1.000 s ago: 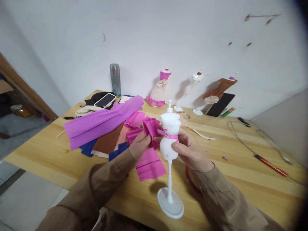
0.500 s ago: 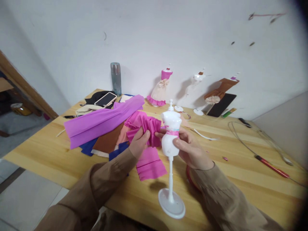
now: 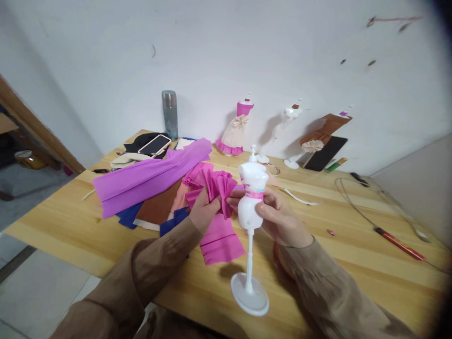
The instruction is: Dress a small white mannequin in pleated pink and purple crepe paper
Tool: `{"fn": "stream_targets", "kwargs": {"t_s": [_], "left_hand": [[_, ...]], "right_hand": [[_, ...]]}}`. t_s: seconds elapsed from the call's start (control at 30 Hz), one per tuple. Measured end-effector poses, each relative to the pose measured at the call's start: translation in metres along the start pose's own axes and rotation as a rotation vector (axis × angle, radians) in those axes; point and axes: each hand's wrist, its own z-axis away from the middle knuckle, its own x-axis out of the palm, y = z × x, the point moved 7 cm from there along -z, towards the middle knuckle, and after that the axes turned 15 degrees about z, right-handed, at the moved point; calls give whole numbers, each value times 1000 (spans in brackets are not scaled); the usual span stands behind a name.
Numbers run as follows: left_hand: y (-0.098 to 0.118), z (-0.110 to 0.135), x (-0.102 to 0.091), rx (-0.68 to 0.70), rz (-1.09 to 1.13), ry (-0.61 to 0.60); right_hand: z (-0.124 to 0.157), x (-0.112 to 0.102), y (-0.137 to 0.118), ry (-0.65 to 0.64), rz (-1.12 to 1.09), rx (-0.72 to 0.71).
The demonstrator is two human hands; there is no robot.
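Observation:
My right hand [image 3: 284,219] is closed round the waist of a small white mannequin [image 3: 250,213], its thumb across the front and fingers behind. The mannequin is held slightly tilted, its round base [image 3: 249,294] off the table, with a pink band [image 3: 254,195] about its waist. Left of it, my left hand [image 3: 205,212] pinches a gathered piece of bright pink crepe paper [image 3: 223,186]. Fingertips of my right hand reach past the mannequin and touch the paper's right edge. Below hangs or lies a flat pink crepe strip [image 3: 221,240]; whether it joins the gathered piece is hidden.
Purple crepe paper [image 3: 148,176] and other coloured sheets lie left, with a phone [image 3: 154,145] and a flask [image 3: 170,115] behind. Along the wall stand a pink-and-cream dressed mannequin [image 3: 235,129], a bare one [image 3: 291,113] and a brown-dressed one [image 3: 326,129]. A red-handled tool [image 3: 399,244] with cable lies right.
The gathered pink paper has been bunched tighter between my left thumb and fingers. The mannequin's base has swung slightly left and up, while its top has shifted a little right.

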Motion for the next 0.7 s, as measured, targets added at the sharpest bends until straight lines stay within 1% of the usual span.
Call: {"fn": "stream_targets", "kwargs": {"t_s": [0.13,0.27,0.4,0.5,0.57,0.63,0.7], "left_hand": [[-7,3,5,-125,85,-22],[-5,7,11,-161,160,-13],[-1,8,16,-168,208,-35],[-1,7,17,-184,215,-46],[-2,8,18,-201,191,-50],[-2,9,16,-189,150,-22],[-3,9,11,-154,112,35]], "right_hand": [[-3,-5,-1,22,9,-13],[-5,-16,-1,108,75,-44],[-5,-21,-6,211,261,-82],[-4,-20,-7,258,393,-64],[-3,-19,-7,286,434,-64],[-2,-16,-7,296,446,-78],[-1,-12,-7,282,440,-83]]}}
